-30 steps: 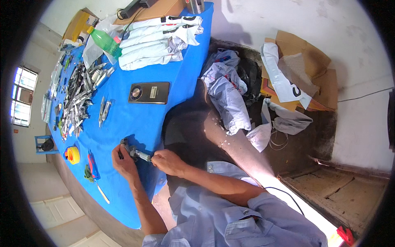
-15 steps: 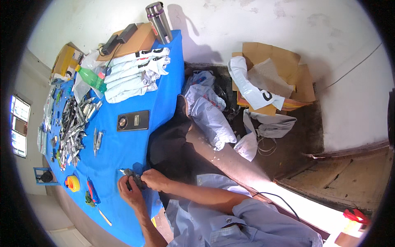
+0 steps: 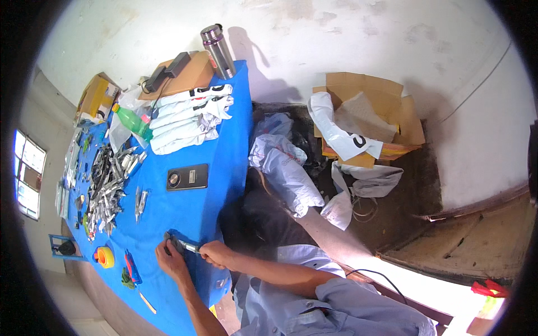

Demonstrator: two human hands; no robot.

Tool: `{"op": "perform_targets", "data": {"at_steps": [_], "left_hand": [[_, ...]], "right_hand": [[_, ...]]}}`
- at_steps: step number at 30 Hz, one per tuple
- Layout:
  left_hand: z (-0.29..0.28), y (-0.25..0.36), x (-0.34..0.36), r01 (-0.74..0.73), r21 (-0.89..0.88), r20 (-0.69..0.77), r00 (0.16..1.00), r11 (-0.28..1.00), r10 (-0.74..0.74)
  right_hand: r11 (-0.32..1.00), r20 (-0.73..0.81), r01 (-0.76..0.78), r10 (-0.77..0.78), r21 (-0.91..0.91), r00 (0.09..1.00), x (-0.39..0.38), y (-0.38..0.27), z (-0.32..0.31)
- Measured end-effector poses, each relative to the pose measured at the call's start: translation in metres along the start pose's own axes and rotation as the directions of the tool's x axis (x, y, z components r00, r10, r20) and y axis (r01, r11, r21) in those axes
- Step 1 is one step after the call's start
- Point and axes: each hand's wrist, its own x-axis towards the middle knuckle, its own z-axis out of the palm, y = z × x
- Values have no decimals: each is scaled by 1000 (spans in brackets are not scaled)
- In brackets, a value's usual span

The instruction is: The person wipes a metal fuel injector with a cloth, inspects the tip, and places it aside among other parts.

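Low over the near edge of the blue-covered table [image 3: 162,207], my left hand [image 3: 171,260] has its fingers closed round a small dark grey piece [image 3: 175,241]. A slim silver tool-like piece [image 3: 190,247] reaches from it to my right hand [image 3: 216,253], whose fingers are wrapped round its near end. Whether the two pieces are joined I cannot tell. Farther up lie a pair of similar slim silver pieces [image 3: 140,204] and a heap of silver and black pieces [image 3: 109,193].
A phone [image 3: 188,177], yellow tape roll [image 3: 104,257], red-and-blue handled tool [image 3: 132,267], and green bottle [image 3: 132,121] lie on the table. White folded bags [image 3: 188,120] and a steel flask [image 3: 218,53] are farther off. Right of the table, a cardboard box [image 3: 364,89] sits beside plastic bags [image 3: 286,168].
My right hand has drawn a little to the right, away from my left. The silver piece now shows between them. The whole view has shifted slightly.
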Motion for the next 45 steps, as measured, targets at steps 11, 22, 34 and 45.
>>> {"op": "perform_targets", "data": {"at_steps": [11, 22, 34, 45], "left_hand": [[-11, -4, -2, 204, -183, -66, 974, 962, -219], [-26, 66, -28, -32, -161, 117, 992, 986, 51], [-16, 18, 22, -43, -119, 67, 996, 992, 51], [-1, -11, 39, 70, -251, 87, 995, 966, -49]], "right_hand": [[995, -17, -19, 21, 93, 1000, -17, -8, -3], [991, 14, -104, 103, 87, 995, -9, 3, -1], [941, 98, -255, 239, 221, 966, -11, -8, -8], [935, 69, -247, 237, 255, 969, -14, -6, -26]]}}
